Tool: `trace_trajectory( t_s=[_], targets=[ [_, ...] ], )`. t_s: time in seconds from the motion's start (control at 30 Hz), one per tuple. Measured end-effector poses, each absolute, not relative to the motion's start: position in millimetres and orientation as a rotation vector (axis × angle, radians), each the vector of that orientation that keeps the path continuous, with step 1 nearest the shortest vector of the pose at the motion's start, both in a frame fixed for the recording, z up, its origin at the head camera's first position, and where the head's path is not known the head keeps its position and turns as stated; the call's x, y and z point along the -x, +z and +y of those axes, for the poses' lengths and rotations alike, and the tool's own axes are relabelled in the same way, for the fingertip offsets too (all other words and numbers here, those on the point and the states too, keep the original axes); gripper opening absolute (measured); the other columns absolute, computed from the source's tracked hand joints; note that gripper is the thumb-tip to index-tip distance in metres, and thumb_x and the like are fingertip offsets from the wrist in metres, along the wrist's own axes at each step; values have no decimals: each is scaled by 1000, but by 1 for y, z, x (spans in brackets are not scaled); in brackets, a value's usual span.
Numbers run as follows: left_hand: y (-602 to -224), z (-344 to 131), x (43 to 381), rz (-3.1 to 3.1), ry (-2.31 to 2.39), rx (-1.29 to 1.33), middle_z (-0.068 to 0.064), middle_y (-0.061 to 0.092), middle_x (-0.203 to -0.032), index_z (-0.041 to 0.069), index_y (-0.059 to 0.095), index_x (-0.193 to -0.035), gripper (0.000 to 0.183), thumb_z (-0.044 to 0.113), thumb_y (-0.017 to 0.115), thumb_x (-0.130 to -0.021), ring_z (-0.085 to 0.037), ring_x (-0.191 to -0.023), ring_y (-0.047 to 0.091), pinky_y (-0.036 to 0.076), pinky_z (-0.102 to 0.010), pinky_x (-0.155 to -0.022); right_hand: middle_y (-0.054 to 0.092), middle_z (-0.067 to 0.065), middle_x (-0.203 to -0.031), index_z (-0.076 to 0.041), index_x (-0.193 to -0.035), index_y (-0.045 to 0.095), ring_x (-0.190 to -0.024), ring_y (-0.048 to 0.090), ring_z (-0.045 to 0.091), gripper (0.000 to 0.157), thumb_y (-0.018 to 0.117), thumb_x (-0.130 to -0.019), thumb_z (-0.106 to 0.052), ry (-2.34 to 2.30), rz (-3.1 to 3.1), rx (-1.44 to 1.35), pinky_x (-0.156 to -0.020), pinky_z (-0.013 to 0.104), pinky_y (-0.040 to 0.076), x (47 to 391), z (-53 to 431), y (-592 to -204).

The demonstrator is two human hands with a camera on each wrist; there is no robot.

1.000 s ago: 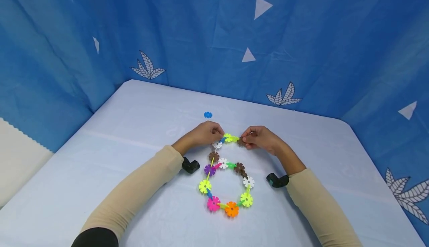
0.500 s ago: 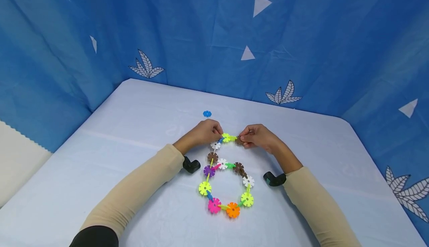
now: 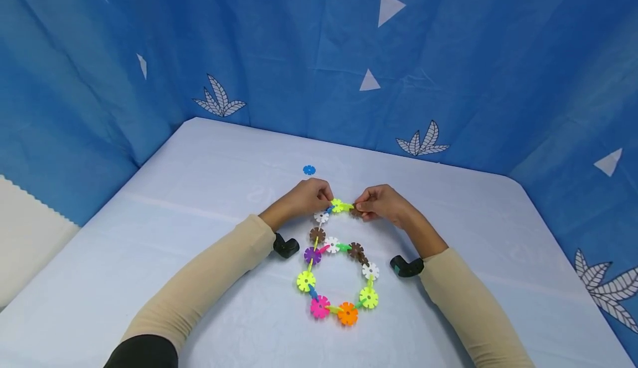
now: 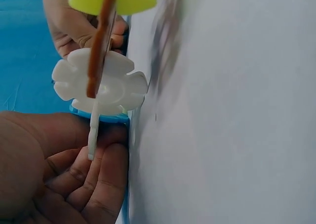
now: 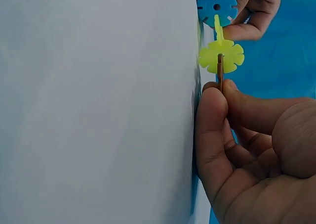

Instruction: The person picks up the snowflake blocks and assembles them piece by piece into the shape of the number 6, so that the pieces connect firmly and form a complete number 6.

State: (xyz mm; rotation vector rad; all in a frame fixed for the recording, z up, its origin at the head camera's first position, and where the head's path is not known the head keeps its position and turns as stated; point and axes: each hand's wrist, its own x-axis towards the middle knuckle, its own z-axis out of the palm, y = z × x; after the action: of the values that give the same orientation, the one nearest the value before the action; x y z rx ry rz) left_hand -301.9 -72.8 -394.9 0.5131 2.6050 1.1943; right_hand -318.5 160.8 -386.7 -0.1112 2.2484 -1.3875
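A chain of notched plastic snowflake discs lies on the white table, with a ring at its near end. Purple (image 3: 312, 255), pink (image 3: 320, 306) and orange (image 3: 347, 313) discs are part of the ring. From it the chain runs away from me through a brown disc (image 3: 317, 235) and a white disc (image 3: 321, 216). My left hand (image 3: 308, 197) pinches a blue disc (image 5: 226, 6) joined to that white one. My right hand (image 3: 385, 204) pinches a brown disc (image 5: 220, 74) edge-on, slotted against yellow discs (image 5: 210, 59) between my hands.
One loose blue disc (image 3: 309, 170) lies flat beyond my left hand. Black wrist devices (image 3: 286, 245) sit at both wrists, close to the chain's sides. A blue patterned curtain (image 3: 279, 35) hangs behind the white table (image 3: 209, 157).
My right hand has shifted slightly left, keeping its pinch on the brown disc. The left hand holds its place on the blue disc.
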Motion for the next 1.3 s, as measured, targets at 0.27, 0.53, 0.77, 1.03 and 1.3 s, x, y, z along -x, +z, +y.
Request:
trace_trajectory(
  t_s=[0.27, 0.53, 0.77, 1.03, 1.3],
  targets=[
    [-397, -78, 297, 2608, 1183, -470, -3, 64, -92, 8, 67, -105, 9, 15, 67, -99, -18, -83, 58, 49, -31, -76, 68, 14, -102, 3, -108, 67, -77, 63, 19, 13, 67, -98, -4, -1394, 2212, 130, -71, 28, 57, 317, 163, -392],
    [-394, -86, 290, 2558, 1200, -483, -1, 65, -98, 11, 68, -116, 25, 28, 67, -99, -17, -88, 61, 51, -33, -77, 65, 13, -111, -2, -125, 65, -93, 61, 26, 30, 61, -103, -21, -1186, 2354, 313, -83, 37, 53, 324, 162, -378],
    [-394, -92, 290, 2541, 1236, -522, 0, 68, -101, 7, 69, -116, 27, 27, 70, -97, -15, -94, 63, 52, -34, -85, 58, 17, -134, -10, -145, 53, -121, 56, 31, 44, 61, -104, -21, -595, 2522, 752, -98, 48, 48, 353, 111, -350],
    [-401, -88, 295, 2489, 1301, -633, -2, 70, -101, 3, 70, -113, 23, 20, 70, -97, -15, -94, 65, 52, -30, -84, 49, 17, -146, -22, -159, 34, -135, 47, 31, 57, 53, -105, -15, -177, 2522, 794, -108, 50, 40, 380, 60, -347],
    [-401, -90, 294, 2503, 1299, -618, -2, 69, -100, 3, 70, -111, 21, 19, 71, -96, -15, -94, 64, 52, -29, -84, 35, 16, -157, -33, -159, 33, -142, 37, 30, 58, 52, -106, -19, -36, 2553, 693, -112, 51, 34, 391, 39, -352]
  ],
)
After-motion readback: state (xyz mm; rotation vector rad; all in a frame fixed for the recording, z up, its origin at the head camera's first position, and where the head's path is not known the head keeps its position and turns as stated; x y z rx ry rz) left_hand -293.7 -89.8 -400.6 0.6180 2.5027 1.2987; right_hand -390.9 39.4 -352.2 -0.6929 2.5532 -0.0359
